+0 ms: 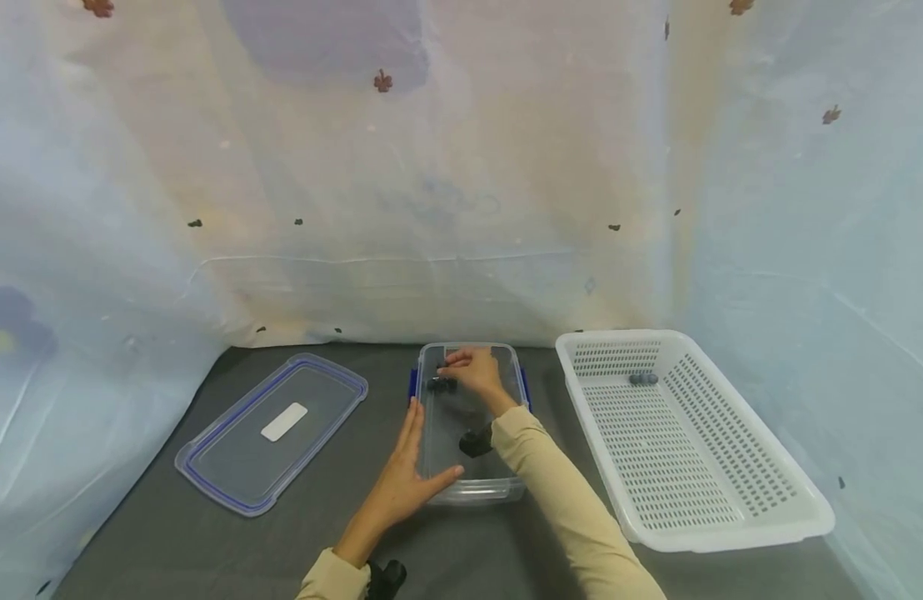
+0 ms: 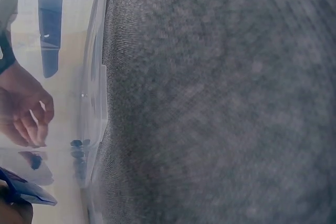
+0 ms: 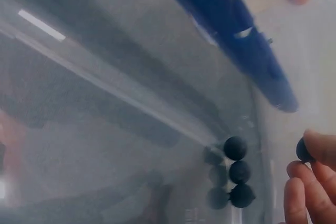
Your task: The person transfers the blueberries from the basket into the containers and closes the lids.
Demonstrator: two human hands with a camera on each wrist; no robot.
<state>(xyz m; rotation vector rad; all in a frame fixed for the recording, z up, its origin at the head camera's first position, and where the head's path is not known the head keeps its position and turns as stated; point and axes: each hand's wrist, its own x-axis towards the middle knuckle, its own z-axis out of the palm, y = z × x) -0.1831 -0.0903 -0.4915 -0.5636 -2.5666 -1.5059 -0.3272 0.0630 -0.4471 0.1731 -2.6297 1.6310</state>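
Observation:
A clear plastic box (image 1: pixel 472 493) with blue side latches stands in front of me, uncovered. Inside its far left part, my right hand (image 1: pixel 476 372) pinches a small dark ball (image 3: pixel 303 150) between thumb and fingertips. Three similar dark balls (image 3: pixel 240 172) sit in a row along the box's end wall, close to that hand, with their reflections beside them. My left hand (image 1: pixel 403 485) is at the box's near left corner, fingers straight and pointing forward along the side, thumb stretched toward the front rim. In the left wrist view the right hand shows through the clear wall.
On the right stands a white perforated basket (image 1: pixel 690 533) with a few blue-grey balls (image 1: pixel 643 378) at its far end. A clear lid (image 1: pixel 236 467) with a blue seal and white label lies flat on the left. Patterned sheeting (image 1: pixel 461 183) rises behind the dark grey tabletop (image 1: pixel 461 554).

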